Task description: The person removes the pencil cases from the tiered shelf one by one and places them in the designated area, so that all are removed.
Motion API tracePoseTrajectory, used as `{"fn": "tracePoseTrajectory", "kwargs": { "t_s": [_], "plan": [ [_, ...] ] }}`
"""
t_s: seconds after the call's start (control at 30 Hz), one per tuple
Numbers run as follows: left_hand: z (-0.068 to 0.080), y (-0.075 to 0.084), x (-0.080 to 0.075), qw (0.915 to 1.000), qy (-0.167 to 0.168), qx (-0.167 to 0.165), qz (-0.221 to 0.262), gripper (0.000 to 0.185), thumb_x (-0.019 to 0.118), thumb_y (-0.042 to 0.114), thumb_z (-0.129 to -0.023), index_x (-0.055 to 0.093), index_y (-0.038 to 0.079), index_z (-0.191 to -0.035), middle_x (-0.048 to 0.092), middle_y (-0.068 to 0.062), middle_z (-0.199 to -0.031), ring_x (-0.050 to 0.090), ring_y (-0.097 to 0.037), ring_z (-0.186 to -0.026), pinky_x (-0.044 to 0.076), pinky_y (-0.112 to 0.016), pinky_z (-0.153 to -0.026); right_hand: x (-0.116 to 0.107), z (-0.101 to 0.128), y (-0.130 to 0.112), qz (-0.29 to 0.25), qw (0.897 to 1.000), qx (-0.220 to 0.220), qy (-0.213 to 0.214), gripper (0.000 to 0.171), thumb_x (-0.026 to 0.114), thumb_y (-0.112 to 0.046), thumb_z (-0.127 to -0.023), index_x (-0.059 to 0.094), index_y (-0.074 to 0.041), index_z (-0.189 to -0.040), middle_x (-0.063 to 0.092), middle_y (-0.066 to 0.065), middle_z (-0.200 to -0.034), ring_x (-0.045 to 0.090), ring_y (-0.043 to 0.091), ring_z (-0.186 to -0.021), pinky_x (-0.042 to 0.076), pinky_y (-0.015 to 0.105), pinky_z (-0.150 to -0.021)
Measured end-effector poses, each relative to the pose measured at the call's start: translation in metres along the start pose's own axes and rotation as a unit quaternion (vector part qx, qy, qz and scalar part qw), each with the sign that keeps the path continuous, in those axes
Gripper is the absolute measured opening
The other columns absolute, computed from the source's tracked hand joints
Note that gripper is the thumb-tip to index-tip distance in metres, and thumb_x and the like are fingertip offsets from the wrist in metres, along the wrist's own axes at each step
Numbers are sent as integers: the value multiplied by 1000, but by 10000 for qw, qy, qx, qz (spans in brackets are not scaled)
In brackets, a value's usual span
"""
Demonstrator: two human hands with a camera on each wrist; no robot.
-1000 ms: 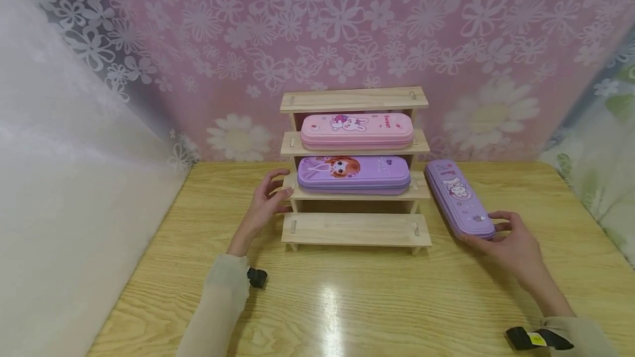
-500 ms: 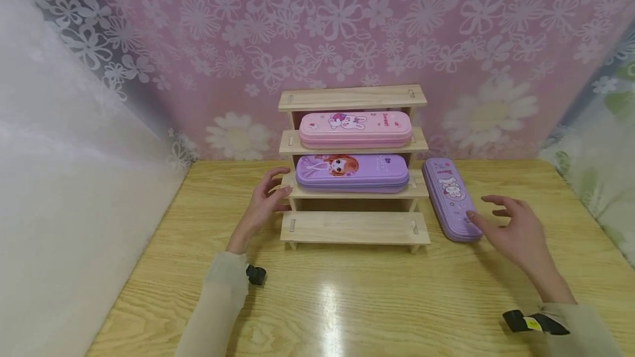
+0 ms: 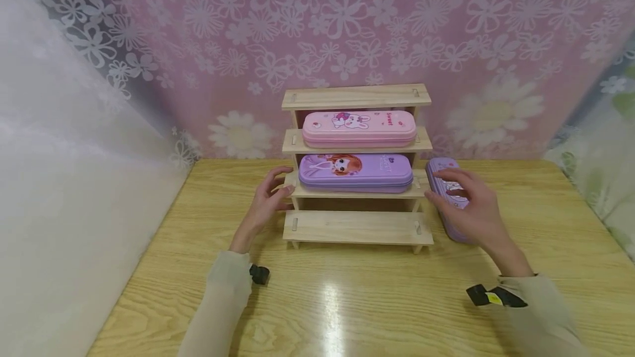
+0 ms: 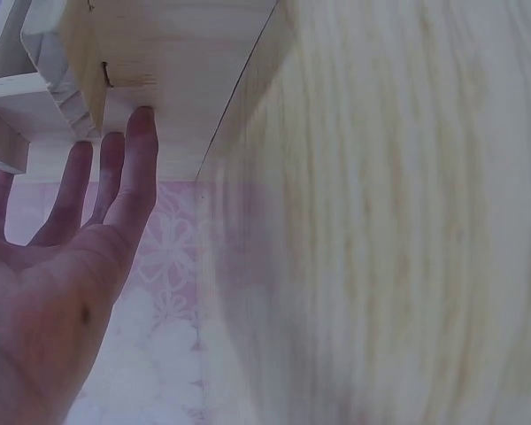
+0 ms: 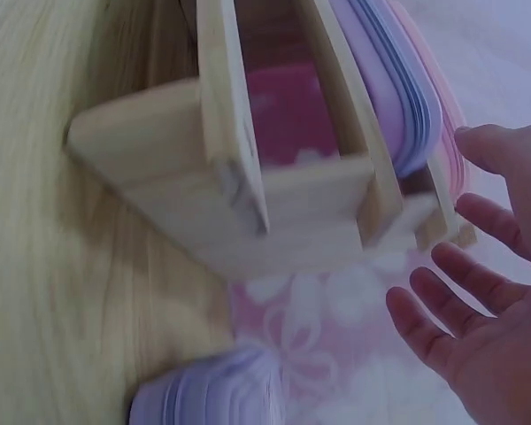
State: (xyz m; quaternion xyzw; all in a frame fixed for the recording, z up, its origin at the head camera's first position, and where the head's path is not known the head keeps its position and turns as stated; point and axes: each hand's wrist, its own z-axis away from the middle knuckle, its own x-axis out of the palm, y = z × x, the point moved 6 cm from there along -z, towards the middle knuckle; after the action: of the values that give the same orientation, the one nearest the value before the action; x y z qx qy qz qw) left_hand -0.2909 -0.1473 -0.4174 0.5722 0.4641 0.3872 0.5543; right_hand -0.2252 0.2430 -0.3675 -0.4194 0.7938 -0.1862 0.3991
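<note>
On the tabletop (image 3: 347,302), the stepped wooden rack (image 3: 357,227) had its lowest step bare, and the 3rd, lilac pencil case (image 3: 446,203) lay flat just right of it, w/ the right hand (image 3: 471,211) over it, fingers spread and gripping nothing. The left hand (image 3: 265,208) touched the rack's left end, fingers straight. Farther back, the purple case (image 3: 355,171) and pink case (image 3: 359,127) sat on the 2 middle steps, so prob. 2 of 3 were placed.
</note>
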Motion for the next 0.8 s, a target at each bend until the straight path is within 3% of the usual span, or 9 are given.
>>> {"fn": "tracePoseTrajectory", "kwargs": {
  "t_s": [0.33, 0.6, 0.8],
  "plan": [
    [-2, -2, -1, 9998, 37, 114, 144, 44, 56, 15, -95, 43, 8, -137, 47, -16, -121, 60, -20, -94, 49, -65, -81, 25, -23, -25, 43, 9973, -669, -305, 49, 82, -5, -69, 66, -10, -116, 58, 8, -117, 48, 11, -103, 45, 12, -73],
    [-1, 0, -1, 9995, 186, 201, 139, 42, 57, 13, -95, 44, 7, -134, 49, -17, -120, 61, -18, -94, 50, -64, -80, 42, -32, -23, 239, 9969, -129, -742, 50, 80, -18, -76, 63, -9, -122, 53, 10, -123, 50, 21, -107, 47, 23, -78],
    [3, -2, 1, 9995, 256, 92, 134, 42, 56, 12, -95, 44, 5, -135, 51, -15, -120, 62, -17, -93, 54, -58, -79, 49, -28, -19, 477, 9941, 73, -970, 47, 78, -27, -78, 61, -9, -118, 53, 8, -120, 52, 24, -106, 53, 45, -82]
  ]
}}
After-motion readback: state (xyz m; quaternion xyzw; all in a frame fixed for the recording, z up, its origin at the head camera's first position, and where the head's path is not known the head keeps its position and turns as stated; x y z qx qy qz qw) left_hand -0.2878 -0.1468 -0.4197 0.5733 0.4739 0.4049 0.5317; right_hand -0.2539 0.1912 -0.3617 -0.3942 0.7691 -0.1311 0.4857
